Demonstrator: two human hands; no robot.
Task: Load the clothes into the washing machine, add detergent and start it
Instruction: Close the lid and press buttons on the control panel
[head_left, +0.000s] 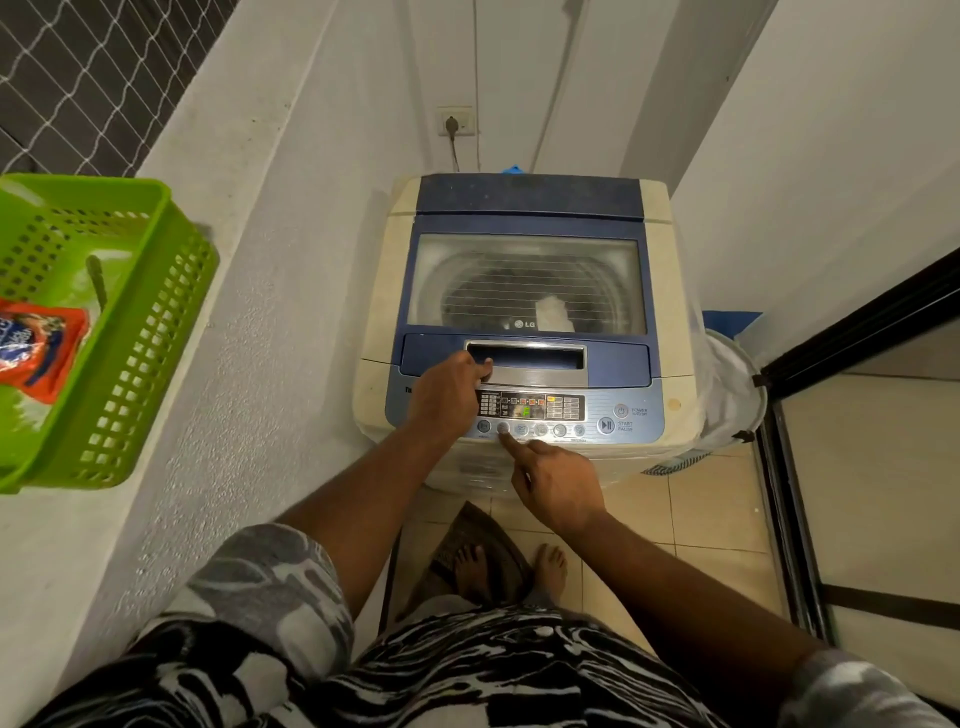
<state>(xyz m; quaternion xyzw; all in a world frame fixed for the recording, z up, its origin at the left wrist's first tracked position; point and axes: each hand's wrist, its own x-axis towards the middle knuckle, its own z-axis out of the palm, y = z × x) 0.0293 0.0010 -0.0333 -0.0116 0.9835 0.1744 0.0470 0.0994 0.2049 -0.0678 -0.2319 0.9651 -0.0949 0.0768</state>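
Observation:
A cream and blue top-loading washing machine (524, 208) stands in front of me with its glass lid (527, 283) down; dark and white clothes (553, 312) show through it. My left hand (447, 397) rests on the left end of the lid handle (535, 361), fingers curled, holding nothing. My right hand (556, 480) has its index finger stretched out, its tip on a round button (503, 427) at the left of the lit control panel (535, 408). An orange detergent packet (39, 348) lies in the green basket at far left.
A green plastic basket (150, 332) sits on the white ledge to my left. A white mesh laundry hamper (727, 395) stands right of the machine. A dark-framed sliding door (841, 415) is at right. The plug sits in a wall socket (454, 122) behind the machine.

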